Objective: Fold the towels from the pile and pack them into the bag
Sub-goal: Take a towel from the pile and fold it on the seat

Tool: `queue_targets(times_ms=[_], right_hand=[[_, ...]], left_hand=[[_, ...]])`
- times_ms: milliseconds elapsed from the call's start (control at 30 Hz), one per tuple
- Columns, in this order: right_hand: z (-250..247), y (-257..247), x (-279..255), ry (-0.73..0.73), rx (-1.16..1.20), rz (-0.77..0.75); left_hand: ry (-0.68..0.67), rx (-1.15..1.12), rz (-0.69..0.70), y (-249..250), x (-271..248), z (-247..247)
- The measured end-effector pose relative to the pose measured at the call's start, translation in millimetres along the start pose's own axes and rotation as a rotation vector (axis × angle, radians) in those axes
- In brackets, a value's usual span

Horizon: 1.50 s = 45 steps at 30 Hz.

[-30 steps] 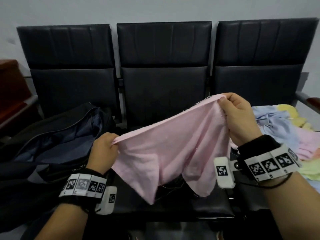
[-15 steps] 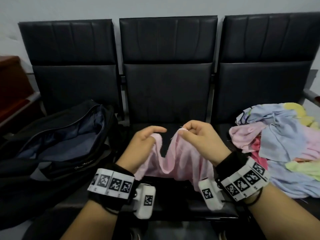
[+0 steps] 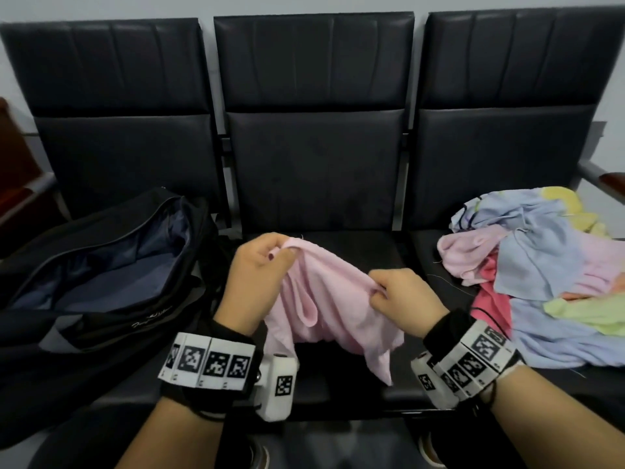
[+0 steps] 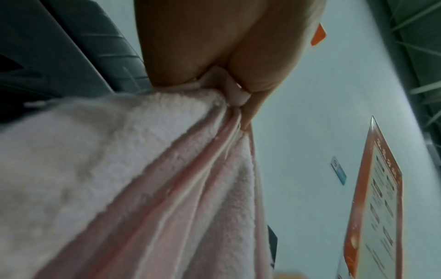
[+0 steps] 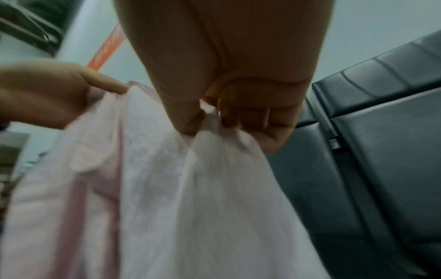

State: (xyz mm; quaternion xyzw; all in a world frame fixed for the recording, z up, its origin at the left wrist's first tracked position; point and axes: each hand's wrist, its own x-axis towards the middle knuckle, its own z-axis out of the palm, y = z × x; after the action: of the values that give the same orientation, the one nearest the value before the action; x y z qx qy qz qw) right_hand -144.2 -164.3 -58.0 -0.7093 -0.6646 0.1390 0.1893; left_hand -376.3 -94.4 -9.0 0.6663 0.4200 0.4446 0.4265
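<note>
Step in hand: folding one towel [image 3: 324, 299], held in the air over the middle seat [image 3: 355, 252]; packing has not begun for this piece. The left hand [image 3: 258, 265] pinches gathered cloth at the upper end, thumb and fingers closed on it, as the left wrist view confirms. The right hand [image 3: 400, 294] pinches the cloth lower and nearer the person, fingers curled round a bunched edge. The hands are a short way apart, with the towel stretched between them and its loose part hanging below in uneven folds. Condition of the towel: pale pink, soft terry, limp, creased lengthwise, one corner drooping lowest beneath the right hand; whether the edges are aligned cannot be told. The bag [image 3: 101, 275] lies open on the seat left of the left hand, its inside dark; whether towels lie in it cannot be told. The pile [image 3: 541, 279] sits right of the right hand, mixed colours, unfolded. Judgement: the next move calls for squaring the edges and completing the fold, then carrying the towel leftward into the bag.
</note>
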Motion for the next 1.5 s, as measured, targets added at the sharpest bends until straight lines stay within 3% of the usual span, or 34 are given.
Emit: queue_targets(times_ms=[100, 200, 400, 667, 800, 933, 1067, 1200, 1400, 1500], right_hand=[[-3, 15, -2, 0.048, -0.087, 0.106], [-15, 28, -2, 0.126, -0.024, 0.139], [-29, 32, 0, 0.166, 0.540, 0.072], [-35, -5, 7, 0.208, 1.109, -0.033], [-28, -3, 9, 0.222, 1.129, 0.159], [-20, -3, 2, 0.110, 1.175, 0.243], [-15, -11, -2, -0.140, 1.312, 0.138], [-10, -26, -4, -0.295, 1.164, -0.044], [-11, -44, 0, -0.035, 0.468, -0.221], [-14, -56, 1, 0.013, 0.401, -0.291]], left_hand=[[0.139, -0.068, -0.014, -4, 4, -17], [0.289, -0.098, -0.057, -10, 9, -38], [0.377, -0.059, -0.134, -17, 17, -67], [0.228, -0.105, -0.138, 3, 35, -32], [0.091, -0.131, -0.324, -5, 40, -17], [-0.073, -0.028, -0.487, -26, 24, -16], [-0.145, 0.023, -0.466, -30, 13, -18], [-0.153, 0.039, -0.362, -29, 10, -16], [-0.042, -0.002, -0.302, -34, 10, -13], [-0.064, 0.027, -0.244, -32, 7, -7]])
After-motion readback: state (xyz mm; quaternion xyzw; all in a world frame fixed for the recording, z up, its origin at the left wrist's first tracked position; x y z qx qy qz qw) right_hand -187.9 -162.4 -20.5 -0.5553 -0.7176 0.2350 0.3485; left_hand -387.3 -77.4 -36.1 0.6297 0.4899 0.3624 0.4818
